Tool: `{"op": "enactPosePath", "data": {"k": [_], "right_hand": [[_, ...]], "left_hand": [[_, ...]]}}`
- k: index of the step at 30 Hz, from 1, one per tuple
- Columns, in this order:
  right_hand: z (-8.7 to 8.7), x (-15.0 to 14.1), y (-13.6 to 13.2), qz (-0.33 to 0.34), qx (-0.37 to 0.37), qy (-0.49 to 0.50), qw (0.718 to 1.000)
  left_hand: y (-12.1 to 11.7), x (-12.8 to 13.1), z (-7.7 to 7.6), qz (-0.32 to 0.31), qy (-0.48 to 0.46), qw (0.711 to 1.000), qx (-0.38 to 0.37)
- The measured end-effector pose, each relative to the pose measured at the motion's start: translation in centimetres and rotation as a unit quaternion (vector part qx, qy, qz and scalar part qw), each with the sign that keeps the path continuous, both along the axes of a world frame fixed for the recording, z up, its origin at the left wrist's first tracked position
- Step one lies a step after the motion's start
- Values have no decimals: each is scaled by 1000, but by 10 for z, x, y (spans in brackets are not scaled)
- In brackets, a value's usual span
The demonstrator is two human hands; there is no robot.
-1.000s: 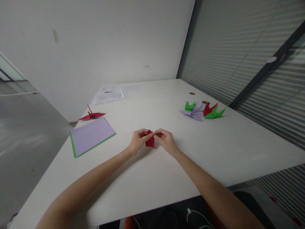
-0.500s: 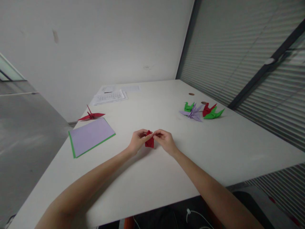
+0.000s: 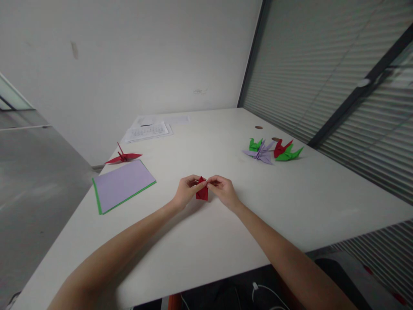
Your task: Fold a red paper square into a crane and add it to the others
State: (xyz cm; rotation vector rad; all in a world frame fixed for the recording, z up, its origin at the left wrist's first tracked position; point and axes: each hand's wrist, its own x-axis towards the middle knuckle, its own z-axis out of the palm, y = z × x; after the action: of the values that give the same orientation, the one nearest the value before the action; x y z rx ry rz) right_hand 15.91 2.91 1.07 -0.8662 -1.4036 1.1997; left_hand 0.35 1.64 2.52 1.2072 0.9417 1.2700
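left hand (image 3: 187, 190) has the red paper (image 3: 201, 194) pinched, thumb on top, in from the table's (image 3: 206, 245) near edge, right hand (image 3: 223, 190) pinches its upper right side; steady left, light right probably keeps folds crisp

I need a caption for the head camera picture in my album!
Left hand and right hand pinch folded red paper at a white table, with paper cranes on both sides.
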Motion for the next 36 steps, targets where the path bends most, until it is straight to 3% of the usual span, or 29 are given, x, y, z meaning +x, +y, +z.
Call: {"op": "enactPosePath", "data": {"k": [36], "right_hand": [[-1, 0, 1, 6, -5, 8, 1000]], "left_hand": [[1, 0, -1, -2, -2, 1000, -5]]}}
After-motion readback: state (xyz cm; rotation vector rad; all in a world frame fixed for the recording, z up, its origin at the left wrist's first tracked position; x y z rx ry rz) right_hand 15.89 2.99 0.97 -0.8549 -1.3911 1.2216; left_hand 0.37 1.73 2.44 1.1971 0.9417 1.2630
